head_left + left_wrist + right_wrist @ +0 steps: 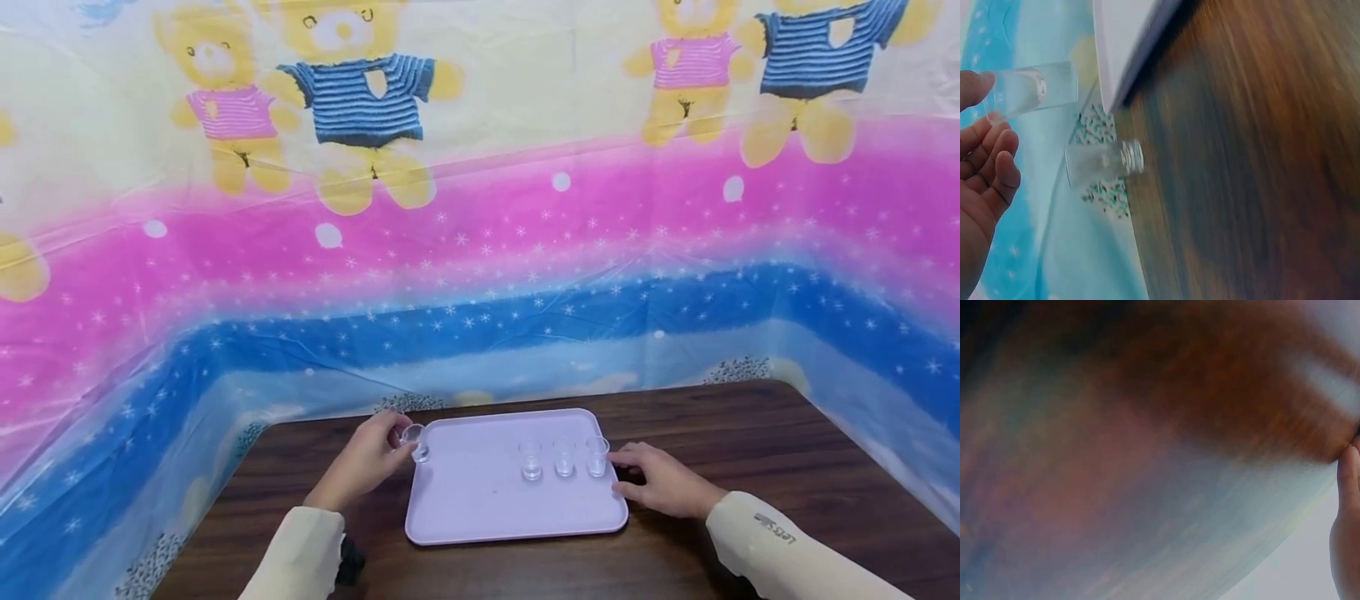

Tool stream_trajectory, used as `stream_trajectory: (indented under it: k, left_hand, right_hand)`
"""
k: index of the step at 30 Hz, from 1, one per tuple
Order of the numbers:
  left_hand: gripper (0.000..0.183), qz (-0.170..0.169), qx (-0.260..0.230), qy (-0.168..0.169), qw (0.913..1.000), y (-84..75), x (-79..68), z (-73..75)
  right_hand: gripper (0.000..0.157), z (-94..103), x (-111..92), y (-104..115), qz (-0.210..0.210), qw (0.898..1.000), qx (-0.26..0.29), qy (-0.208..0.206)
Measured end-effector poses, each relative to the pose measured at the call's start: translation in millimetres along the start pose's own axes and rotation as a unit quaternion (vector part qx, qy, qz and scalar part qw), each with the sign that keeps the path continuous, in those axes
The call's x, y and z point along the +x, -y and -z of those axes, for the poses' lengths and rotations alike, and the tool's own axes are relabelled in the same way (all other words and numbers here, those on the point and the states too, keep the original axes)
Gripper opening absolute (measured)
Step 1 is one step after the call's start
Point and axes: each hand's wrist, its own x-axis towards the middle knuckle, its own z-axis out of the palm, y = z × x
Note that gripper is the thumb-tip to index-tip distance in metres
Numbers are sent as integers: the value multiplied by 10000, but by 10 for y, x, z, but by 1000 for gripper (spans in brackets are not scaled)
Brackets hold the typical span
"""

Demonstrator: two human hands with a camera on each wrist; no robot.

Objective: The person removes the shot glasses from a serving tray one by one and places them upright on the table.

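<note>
My left hand [366, 461] pinches a small clear glass [417, 446] between thumb and fingers at the far left corner of a pale lilac tray [465, 500]. In the left wrist view the held glass [1057, 87] is beside the tray's edge. A second clear glass [1094, 164] stands on the table near it; my left hand mostly hides it in the head view. Three more clear glasses [531, 462] stand in a row on the tray's right half. My right hand [663, 482] is at the tray's right rim, its fingertips close to the rightmost glass [597, 460].
The tray lies on a dark wooden table [720, 442]. Behind the table hangs a cloth [480, 242] with printed bears. A small black object [350, 561] shows beside my left sleeve [300, 546]. The right wrist view is mostly blurred.
</note>
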Motion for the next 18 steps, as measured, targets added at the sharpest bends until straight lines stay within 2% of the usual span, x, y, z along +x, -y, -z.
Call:
stream_trajectory:
  k: [5,10,18]
  left_hand:
    - [28,360,90,-35,9993,116,-119,126]
    - [24,740,314,69,9967,177,-196,224]
    - [24,1196,467,247,9914,293,-276,193]
  right_hand:
    - [51,-9,6,2,10,10000,-61,-13]
    - [52,-11,3,-11,-50,10000,-35,0]
    - [51,-7,8,-4,-35,10000,4,23]
